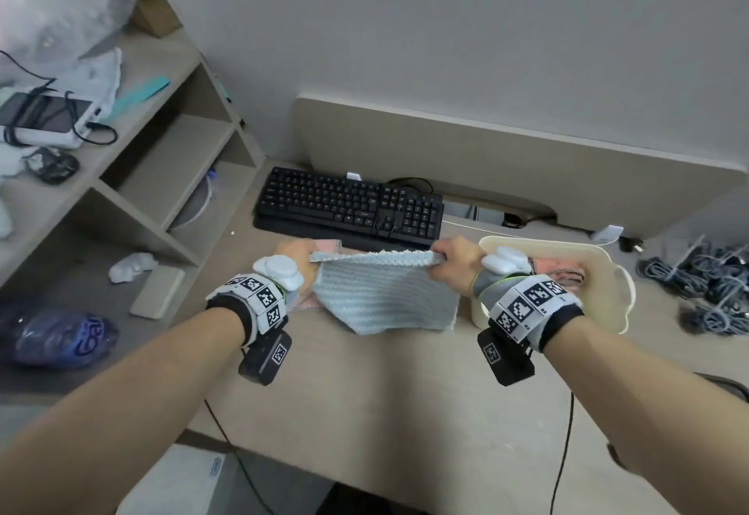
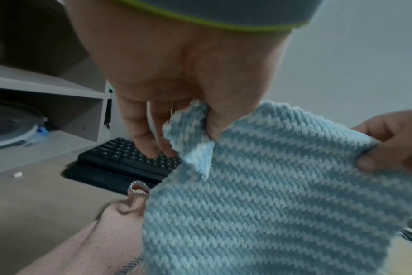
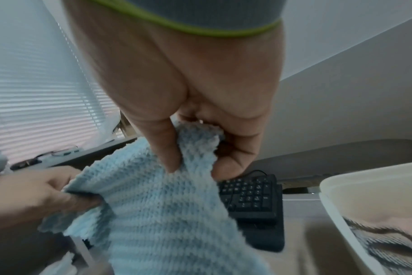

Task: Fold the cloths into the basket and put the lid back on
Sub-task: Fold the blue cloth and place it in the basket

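Holding the blue cloth [image 1: 385, 296] taut at frame centre above the table [image 1: 364, 393]; left hand [image 1: 298, 257] and right hand [image 1: 456, 259] fingers pinch its top corners, long edge running left-right. Basket [image 1: 608, 255] sits just right of the right hand, so that hand is nearer.

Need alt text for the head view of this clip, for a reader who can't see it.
Two hands, left hand and right hand, hold a light blue cloth by its top corners above a desk. A cream basket with a pink cloth inside sits at the right, another pink cloth lies under the blue one, and a black keyboard lies behind.
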### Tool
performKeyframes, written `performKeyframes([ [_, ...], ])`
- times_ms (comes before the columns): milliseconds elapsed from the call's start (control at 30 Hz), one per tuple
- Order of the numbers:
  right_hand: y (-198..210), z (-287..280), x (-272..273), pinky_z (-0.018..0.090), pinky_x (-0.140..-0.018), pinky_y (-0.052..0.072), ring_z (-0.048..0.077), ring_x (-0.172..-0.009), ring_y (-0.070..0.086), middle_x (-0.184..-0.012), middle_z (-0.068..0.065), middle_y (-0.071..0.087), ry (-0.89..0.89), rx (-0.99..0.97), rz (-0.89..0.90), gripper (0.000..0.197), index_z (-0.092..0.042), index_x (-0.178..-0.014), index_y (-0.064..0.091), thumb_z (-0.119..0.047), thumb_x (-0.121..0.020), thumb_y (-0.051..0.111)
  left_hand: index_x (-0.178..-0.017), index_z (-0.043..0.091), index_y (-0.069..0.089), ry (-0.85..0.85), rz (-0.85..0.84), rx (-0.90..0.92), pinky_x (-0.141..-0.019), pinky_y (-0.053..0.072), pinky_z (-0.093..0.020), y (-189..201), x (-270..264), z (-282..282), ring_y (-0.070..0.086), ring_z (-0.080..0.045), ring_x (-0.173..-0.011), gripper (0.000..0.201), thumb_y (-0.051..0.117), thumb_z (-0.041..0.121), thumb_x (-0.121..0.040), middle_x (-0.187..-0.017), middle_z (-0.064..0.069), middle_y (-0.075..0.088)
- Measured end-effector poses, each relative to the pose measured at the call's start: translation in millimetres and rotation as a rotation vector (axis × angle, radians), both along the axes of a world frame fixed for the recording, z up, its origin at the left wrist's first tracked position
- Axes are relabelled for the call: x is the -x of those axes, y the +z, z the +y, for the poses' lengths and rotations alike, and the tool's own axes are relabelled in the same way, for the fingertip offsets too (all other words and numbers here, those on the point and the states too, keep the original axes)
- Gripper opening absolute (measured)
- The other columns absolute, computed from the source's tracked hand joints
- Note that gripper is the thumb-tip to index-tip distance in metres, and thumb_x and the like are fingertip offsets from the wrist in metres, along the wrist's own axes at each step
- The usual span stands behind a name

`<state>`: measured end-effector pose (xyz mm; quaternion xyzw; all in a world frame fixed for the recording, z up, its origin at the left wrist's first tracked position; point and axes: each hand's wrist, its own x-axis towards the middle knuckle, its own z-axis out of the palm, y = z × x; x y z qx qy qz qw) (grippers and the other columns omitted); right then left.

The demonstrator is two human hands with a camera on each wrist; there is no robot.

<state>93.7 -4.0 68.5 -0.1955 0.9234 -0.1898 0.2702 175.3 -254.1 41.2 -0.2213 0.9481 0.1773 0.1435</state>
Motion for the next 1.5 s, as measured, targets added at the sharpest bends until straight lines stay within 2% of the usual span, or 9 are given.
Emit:
performKeyframes([
  [133, 22.4, 0.2, 11.5, 0.031, -0.059, 0.035, 0.022, -0.067, 0.050, -0.066, 0.000, 0.053, -0.024, 0.159, 0.031, 0.024, -0.017, -0.066, 0.050, -0.022, -0.085, 0.064, -0.086, -0.001, 0.060, 0.031, 0.129, 0.054, -0.071, 0.045, -0.039, 34.5, -13.0, 4.7, 0.062, -0.037, -0.088, 0.014, 0.051, 0.009, -0.086, -0.094, -0.019, 0.066],
  [267, 43.3, 4.0, 7.8, 0.032, -0.063, 0.036, 0.022, -0.069, 0.049, -0.069, 0.004, 0.054, -0.023, 0.302, 0.129, 0.008, -0.007, -0.077, 0.061, -0.013, -0.082, 0.064, -0.071, 0.015, 0.049, 0.119, 0.271, 0.015, -0.058, 0.044, -0.036, 53.0, -36.6, 5.4, 0.063, -0.033, -0.079, 0.010, 0.056, 0.015, -0.078, -0.079, -0.005, 0.061],
  [367, 45.7, 10.1, -3.5, 0.032, -0.063, 0.039, 0.022, -0.071, 0.052, -0.068, 0.000, 0.054, -0.017, 0.289, 0.113, 0.003, -0.014, -0.081, 0.063, -0.012, -0.079, 0.065, -0.075, 0.015, 0.046, 0.134, 0.371, -0.066, -0.069, 0.050, -0.045, 60.5, -58.7, 24.7, 0.061, -0.027, -0.079, 0.012, 0.057, 0.010, -0.078, -0.091, -0.004, 0.066],
  [633, -15.9, 31.9, -83.1, 0.023, -0.061, 0.037, 0.022, -0.089, 0.055, -0.104, -0.001, 0.062, 0.151, -0.113, -0.066, 0.021, -0.014, -0.109, 0.063, -0.020, -0.089, 0.061, -0.065, 0.031, 0.038, -0.070, 0.023, -0.167, -0.066, 0.046, -0.036, -15.5, -127.0, 42.8, 0.060, -0.027, -0.079, 0.038, 0.047, -0.005, -0.074, -0.082, 0.000, 0.062],
  [833, -69.9, 44.8, -125.9, 0.027, -0.065, 0.042, 0.020, -0.086, 0.063, -0.099, -0.007, 0.065, 0.133, -0.452, -0.156, 0.017, -0.034, -0.095, 0.058, -0.042, -0.088, 0.044, -0.089, 0.019, 0.052, -0.198, -0.237, -0.180, -0.065, 0.038, -0.026, -69.5, -160.7, 38.5, 0.051, -0.023, -0.077, 0.024, 0.048, -0.002, -0.078, -0.092, -0.006, 0.061],
  [1067, -110.4, 48.9, -142.4, 0.028, -0.075, 0.037, 0.021, -0.091, 0.057, -0.083, -0.006, 0.050, 0.001, -0.386, -0.282, 0.015, -0.018, -0.086, 0.054, -0.014, -0.096, 0.043, -0.095, 0.023, 0.050, -0.265, -0.296, -0.223, -0.071, 0.047, -0.031, -103.0, -175.6, 23.7, 0.059, -0.026, -0.084, 0.021, 0.049, 0.004, -0.084, -0.096, -0.003, 0.060],
  [1267, -121.6, 54.6, -120.0, 0.026, -0.076, 0.037, 0.019, -0.088, 0.047, -0.098, 0.003, 0.052, -0.143, -0.286, -0.300, 0.025, -0.009, -0.116, 0.064, -0.020, -0.095, 0.055, -0.109, 0.014, 0.060, -0.055, -0.181, -0.325, -0.070, 0.045, -0.027, -113.0, -142.1, 6.9, 0.056, -0.018, -0.078, 0.025, 0.059, 0.017, -0.084, -0.103, -0.007, 0.067],
  [1400, -126.4, 53.8, -93.9, 0.030, -0.066, 0.048, 0.022, -0.068, 0.059, -0.078, 0.001, 0.060, -0.287, -0.248, -0.344, 0.022, -0.026, -0.073, 0.054, -0.029, -0.094, 0.051, -0.122, 0.016, 0.057, 0.011, -0.216, -0.406, -0.089, 0.048, -0.027, -117.7, -107.0, -5.0, 0.063, -0.020, -0.102, 0.038, 0.061, 0.026, -0.086, -0.119, 0.002, 0.064],
  [1500, -144.0, 53.7, -68.8, 0.038, -0.067, 0.059, 0.024, -0.064, 0.066, -0.075, 0.004, 0.067, -0.341, -0.226, -0.344, 0.021, -0.026, -0.073, 0.055, -0.046, -0.081, 0.051, -0.125, 0.020, 0.056, -0.016, -0.298, -0.436, -0.098, 0.050, -0.038, -130.7, -82.7, -16.2, 0.063, -0.021, -0.107, 0.039, 0.060, 0.029, -0.087, -0.122, -0.001, 0.066],
])
